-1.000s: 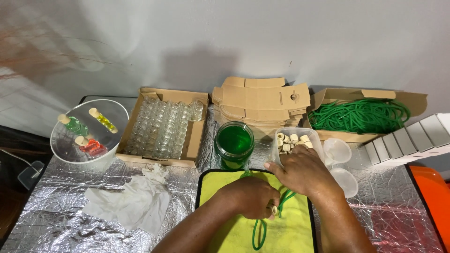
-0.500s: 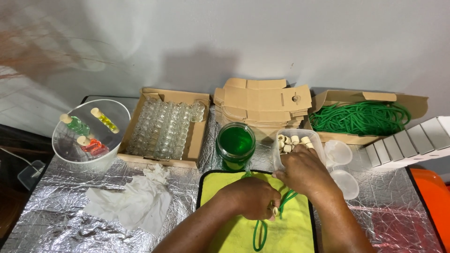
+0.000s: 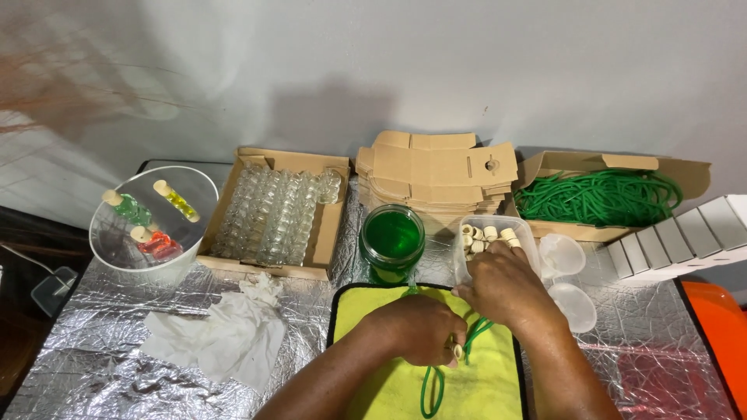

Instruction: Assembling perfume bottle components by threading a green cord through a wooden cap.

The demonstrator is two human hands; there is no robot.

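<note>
Both hands work close together over a yellow cloth on a black-edged mat. My left hand is closed around a small corked item and a green cord that loops down from it. My right hand pinches the same green cord just above, its fingers next to a clear tub of small corks. What sits inside my left fist is mostly hidden. A glass jar of green liquid stands just beyond the mat.
The table is covered in crinkled foil. A cardboard tray of small glass bottles, flat folded boxes, a box of green cords, white boxes, a bowl with filled bottles, clear funnels and a crumpled tissue stand around.
My right hand has shifted slightly toward the left hand along the green cord. The left hand stays closed in place.
</note>
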